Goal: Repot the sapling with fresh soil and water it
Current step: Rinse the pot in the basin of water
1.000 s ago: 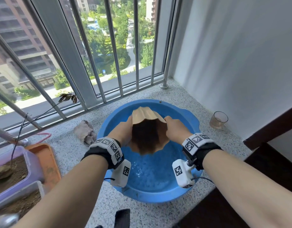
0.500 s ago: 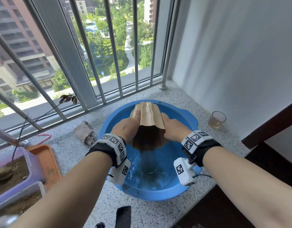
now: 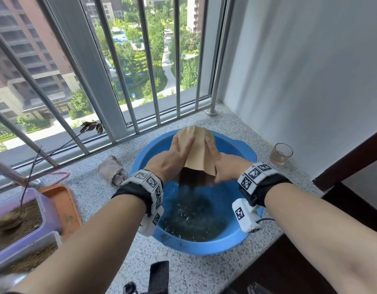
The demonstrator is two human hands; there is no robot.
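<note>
A tan ridged pot (image 3: 197, 153) is tipped mouth-down over a blue basin (image 3: 244, 149). My left hand (image 3: 172, 160) holds its left side and my right hand (image 3: 222, 162) its right side. Dark soil (image 3: 194, 209) pours from the pot's mouth and piles in the near part of the basin. The thin sapling (image 3: 56, 151), with a few dark leaves at its tip, stands in a purple planter (image 3: 49, 217) at the left.
An orange tray (image 3: 64, 206) sits under the purple planter, with a second soil-filled box (image 3: 32, 259) in front. A crumpled rag (image 3: 112, 171) lies left of the basin, a glass cup (image 3: 282, 153) right of it. Metal railing bars run behind; a white wall stands right.
The pot has been tipped further over, its base raised and mouth turned down. More dark soil has spilled into the basin.
</note>
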